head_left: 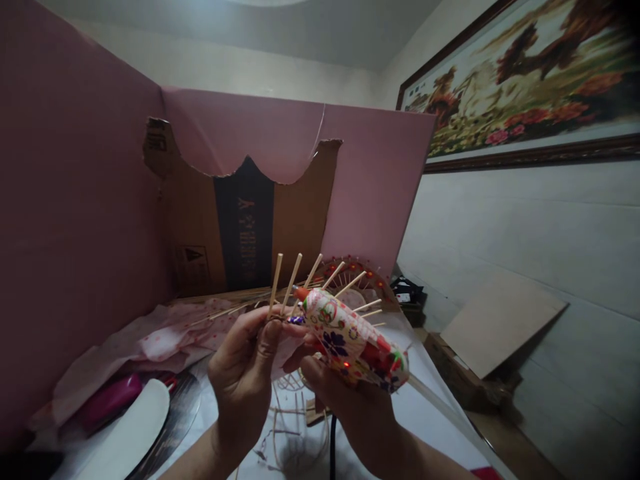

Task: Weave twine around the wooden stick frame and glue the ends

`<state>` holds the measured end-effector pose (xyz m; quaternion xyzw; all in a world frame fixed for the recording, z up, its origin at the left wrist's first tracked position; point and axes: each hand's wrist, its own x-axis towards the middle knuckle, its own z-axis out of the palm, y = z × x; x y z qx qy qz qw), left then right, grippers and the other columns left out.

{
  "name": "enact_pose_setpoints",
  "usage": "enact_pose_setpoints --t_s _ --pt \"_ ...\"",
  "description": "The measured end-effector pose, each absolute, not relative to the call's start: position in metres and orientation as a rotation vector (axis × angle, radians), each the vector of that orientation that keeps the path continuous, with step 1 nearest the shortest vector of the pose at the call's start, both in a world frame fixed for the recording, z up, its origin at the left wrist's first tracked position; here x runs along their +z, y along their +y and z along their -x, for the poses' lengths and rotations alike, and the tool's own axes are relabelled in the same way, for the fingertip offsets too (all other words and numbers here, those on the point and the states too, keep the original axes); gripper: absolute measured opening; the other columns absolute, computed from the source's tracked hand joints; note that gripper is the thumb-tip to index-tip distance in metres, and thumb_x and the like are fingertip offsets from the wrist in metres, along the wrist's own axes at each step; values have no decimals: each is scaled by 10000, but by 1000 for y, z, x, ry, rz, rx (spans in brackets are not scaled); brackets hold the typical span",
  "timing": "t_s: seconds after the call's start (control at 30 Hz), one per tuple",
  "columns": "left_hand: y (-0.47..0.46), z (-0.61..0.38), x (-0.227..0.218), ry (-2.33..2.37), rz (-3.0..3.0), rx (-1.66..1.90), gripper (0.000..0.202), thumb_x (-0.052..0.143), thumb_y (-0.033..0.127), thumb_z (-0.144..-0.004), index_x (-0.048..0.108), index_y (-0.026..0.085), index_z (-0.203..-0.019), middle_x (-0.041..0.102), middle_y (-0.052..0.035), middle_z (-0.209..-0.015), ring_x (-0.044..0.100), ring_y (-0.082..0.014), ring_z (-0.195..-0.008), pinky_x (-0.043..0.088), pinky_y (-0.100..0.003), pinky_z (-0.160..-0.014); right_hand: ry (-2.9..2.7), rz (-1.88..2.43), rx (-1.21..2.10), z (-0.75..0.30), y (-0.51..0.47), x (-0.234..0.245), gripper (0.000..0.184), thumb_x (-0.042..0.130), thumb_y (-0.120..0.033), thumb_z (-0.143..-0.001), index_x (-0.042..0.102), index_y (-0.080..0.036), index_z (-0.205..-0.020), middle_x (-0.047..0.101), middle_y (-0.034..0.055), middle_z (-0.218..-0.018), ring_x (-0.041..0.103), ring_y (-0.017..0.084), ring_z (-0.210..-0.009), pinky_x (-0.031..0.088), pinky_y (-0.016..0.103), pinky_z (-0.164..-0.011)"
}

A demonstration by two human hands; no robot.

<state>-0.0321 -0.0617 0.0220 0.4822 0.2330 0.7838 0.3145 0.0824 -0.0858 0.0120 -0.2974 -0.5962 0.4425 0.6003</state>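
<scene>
My left hand is closed, its thumb and fingers pinching the base of a woven frame with several light wooden sticks fanning upward from it. In my right hand is a glue gun wrapped in colourful floral material, with a small red light lit on its side. Its tip points up and left, close to the sticks just above my left fingers. A pale glue stick projects from the gun's rear. The gun covers the lower part of several sticks, and I cannot tell whether its tip touches them.
Torn cardboard leans against the pink panel behind. On the left lie dotted pink cloth, a magenta object and a white curved piece. A black cord runs below my hands, beside a thin wicker-like frame.
</scene>
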Motion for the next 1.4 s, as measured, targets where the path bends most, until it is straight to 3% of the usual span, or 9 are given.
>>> enact_pose_setpoints --t_s 0.17,0.4,0.57,0.77,1.4 --pt "-60 34 25 658 -1266 2060 65 692 216 -784 714 216 -846 728 8 -742 668 -113 -630 556 -191 -581 -1346 779 1016 -84 -89 14 297 639 -494 -795 663 -198 -785 574 14 -678 513 134 -606 466 250 -532" --pt "-52 38 19 799 -1352 2188 80 701 244 -764 710 196 -828 712 -9 -748 645 -117 -658 534 -194 -598 -1367 928 1031 -99 -106 11 360 647 -467 -804 656 -226 -1071 653 43 -824 486 100 -472 431 250 -444" --pt "-51 35 17 720 -1332 2197 71 700 219 -767 718 205 -835 715 4 -747 648 -98 -655 534 -163 -605 -1450 1025 1018 -107 -112 5 400 670 -514 -768 661 -208 -1026 635 32 -735 456 92 -439 393 233 -402" --pt "-51 34 20 700 -1345 2184 88 682 203 -789 730 225 -859 731 10 -779 665 -96 -690 545 -158 -645 -1505 1075 889 -111 -111 4 415 612 -572 -794 670 -196 -960 484 -25 -505 453 119 -442 384 231 -405" --pt "-56 34 20 749 -1409 2161 105 671 190 -800 728 231 -878 706 16 -746 625 -83 -643 528 -148 -604 -1528 1065 969 -111 -108 9 364 576 -562 -826 638 -204 -846 397 -51 -474 372 94 -398 317 218 -367"
